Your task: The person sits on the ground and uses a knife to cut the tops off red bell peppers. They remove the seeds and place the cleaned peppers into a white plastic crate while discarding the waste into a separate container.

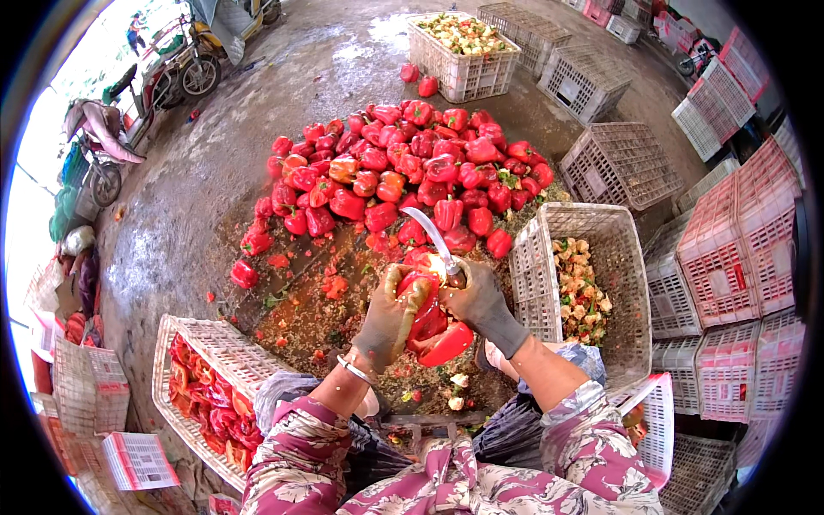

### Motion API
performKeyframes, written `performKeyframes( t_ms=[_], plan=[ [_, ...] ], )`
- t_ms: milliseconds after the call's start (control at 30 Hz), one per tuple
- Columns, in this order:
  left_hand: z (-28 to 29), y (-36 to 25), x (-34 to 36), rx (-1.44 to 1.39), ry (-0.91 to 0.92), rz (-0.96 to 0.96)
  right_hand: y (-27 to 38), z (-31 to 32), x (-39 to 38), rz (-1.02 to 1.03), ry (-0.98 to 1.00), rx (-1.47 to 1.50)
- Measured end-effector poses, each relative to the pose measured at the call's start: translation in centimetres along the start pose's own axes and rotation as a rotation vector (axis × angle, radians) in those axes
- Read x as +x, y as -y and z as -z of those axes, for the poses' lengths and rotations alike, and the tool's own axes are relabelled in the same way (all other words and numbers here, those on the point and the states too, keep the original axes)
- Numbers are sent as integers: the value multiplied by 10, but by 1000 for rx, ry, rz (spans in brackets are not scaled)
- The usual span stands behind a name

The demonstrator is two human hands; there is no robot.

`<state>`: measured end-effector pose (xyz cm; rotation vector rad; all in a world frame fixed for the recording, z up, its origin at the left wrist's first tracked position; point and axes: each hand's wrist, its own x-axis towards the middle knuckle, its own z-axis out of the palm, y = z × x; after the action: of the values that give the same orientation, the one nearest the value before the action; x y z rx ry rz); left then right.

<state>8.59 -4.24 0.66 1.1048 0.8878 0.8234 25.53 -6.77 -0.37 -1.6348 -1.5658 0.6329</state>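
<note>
Both my hands wear soiled gloves and meet in front of the pepper pile. My left hand (388, 316) is closed round a cut-open red bell pepper (427, 319), whose flesh hangs apart in pieces below. Against its top, my right hand (481, 300) grips a knife (431, 230) with a curved blade that points up and to the left. The knife's handle is mostly hidden in the glove. A pale core shows between the hands. Beyond them lies a big heap of whole red bell peppers (403, 163) on the floor.
At my left, a crate (225, 348) holds cut red pepper pieces. At my right, another crate (616, 257) contains pepper cores and stems. A far crate (468, 75) is full of cores. Stacked crates (730, 249) line the right side. Motorbikes (199, 73) stand far left. Seeds and scraps litter the floor.
</note>
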Motion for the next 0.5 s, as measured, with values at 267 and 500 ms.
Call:
performKeyframes(
  t_ms=[267, 500],
  plan=[
    [-20, 2, -10, 297, -51, -142, -6, 2, 10, 2, -30, 175],
    [31, -34, -5, -658, 2, 37, 9, 44, 22, -505, -98, 678]
  ],
)
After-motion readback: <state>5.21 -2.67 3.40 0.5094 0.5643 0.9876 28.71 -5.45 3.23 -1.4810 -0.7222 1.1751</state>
